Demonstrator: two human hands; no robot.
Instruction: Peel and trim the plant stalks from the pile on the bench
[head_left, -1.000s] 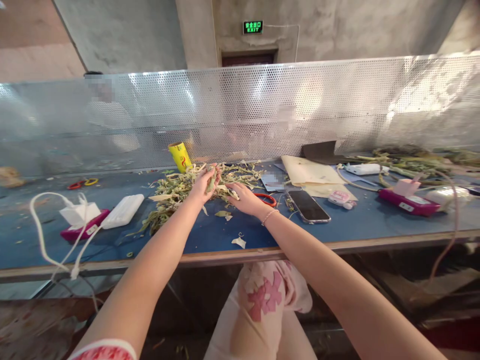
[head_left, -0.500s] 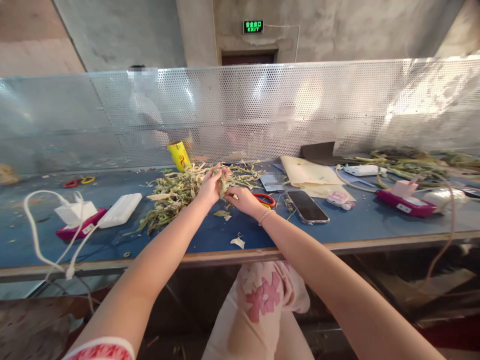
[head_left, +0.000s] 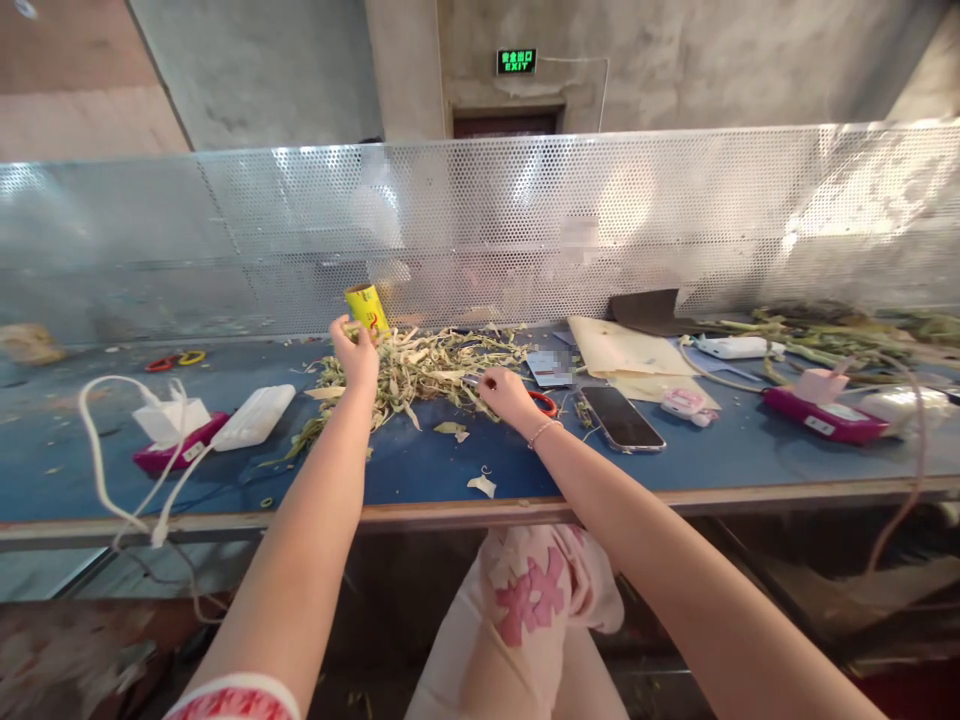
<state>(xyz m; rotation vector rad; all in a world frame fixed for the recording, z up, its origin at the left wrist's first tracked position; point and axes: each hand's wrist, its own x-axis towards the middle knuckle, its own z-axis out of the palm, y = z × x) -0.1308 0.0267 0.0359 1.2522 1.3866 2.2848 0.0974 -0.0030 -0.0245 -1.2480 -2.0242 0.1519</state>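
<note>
The left hand (head_left: 355, 352) has drawn away beside the yellow tube (head_left: 369, 308), its grip closed on a greenish plant piece (head_left: 352, 328), leaving the right hand (head_left: 508, 398) curled at the dried plant heap (head_left: 405, 372) on the desk (head_left: 420, 475), its grip's contents unclear.

a blue-topped workbench (head_left: 435, 475) carries a loose heap of dried leafy stems (head_left: 397, 375), with a tilted yellow tube (head_left: 368, 312) at its back edge. to the left lie a magenta power strip (head_left: 159, 458), a white rectangular device (head_left: 255, 418) and red-and-yellow finger loops (head_left: 163, 363); to the right, tan paper (head_left: 626, 350), a smartphone (head_left: 622, 417), a small pink-and-white case (head_left: 686, 404), a second magenta power strip (head_left: 821, 417) and longer green stems (head_left: 814, 335).
</note>
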